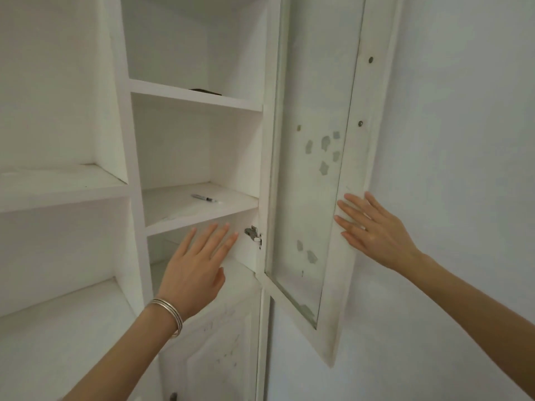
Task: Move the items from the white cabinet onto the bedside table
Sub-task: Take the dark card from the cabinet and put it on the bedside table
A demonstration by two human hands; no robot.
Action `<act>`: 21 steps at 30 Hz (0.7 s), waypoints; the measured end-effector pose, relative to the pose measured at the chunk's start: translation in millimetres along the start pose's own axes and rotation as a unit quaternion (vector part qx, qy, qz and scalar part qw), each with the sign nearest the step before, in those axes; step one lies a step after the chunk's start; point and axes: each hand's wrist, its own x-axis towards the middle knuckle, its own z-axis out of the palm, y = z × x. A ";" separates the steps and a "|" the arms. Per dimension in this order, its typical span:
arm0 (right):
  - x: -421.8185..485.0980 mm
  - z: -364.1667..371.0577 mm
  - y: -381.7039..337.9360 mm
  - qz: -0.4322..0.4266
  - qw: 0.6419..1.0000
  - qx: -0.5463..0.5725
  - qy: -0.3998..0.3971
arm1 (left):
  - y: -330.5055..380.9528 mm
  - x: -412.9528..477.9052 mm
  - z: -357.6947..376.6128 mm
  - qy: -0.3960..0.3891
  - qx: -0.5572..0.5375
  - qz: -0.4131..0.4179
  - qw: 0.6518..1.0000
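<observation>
The white cabinet [127, 117] stands in front of me with its glass door [344, 227] swung open to the right. A dark pen [204, 198] lies on the middle shelf [199, 219]. A flat dark item [205, 91] lies on the shelf above, only its edge showing. My left hand [194, 267], with bangles on the wrist, is raised with fingers straight in front of the lower compartment, below the pen's shelf, and holds nothing. My right hand [373, 230] lies flat with spread fingers against the door's outer frame.
Open white shelves [58, 186] run along the left. A closed panelled lower door [220, 348] sits beneath the open compartment. A metal hinge [252, 233] sticks out at the door's inner edge. A plain white wall [463, 140] is on the right.
</observation>
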 end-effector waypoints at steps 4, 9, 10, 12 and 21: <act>-26.3 18.4 24.5 0.029 0.988 -0.016 -0.151 | 25.8 4.9 12.7 -0.009 0.020 -0.009 1.000; -45.5 34.8 44.5 0.090 0.964 0.017 -0.251 | 46.4 6.2 18.1 -0.023 0.036 -0.025 0.999; -46.8 37.5 43.8 0.094 0.963 0.025 -0.252 | 47.9 5.5 17.9 -0.027 0.041 -0.030 0.998; -45.4 40.7 35.3 0.105 0.965 0.038 -0.235 | 48.1 3.4 17.4 -0.037 0.055 -0.040 0.997; 20.5 47.0 -62.2 0.055 0.975 0.177 -0.121 | 13.8 -20.2 0.5 -0.059 0.081 -0.079 0.992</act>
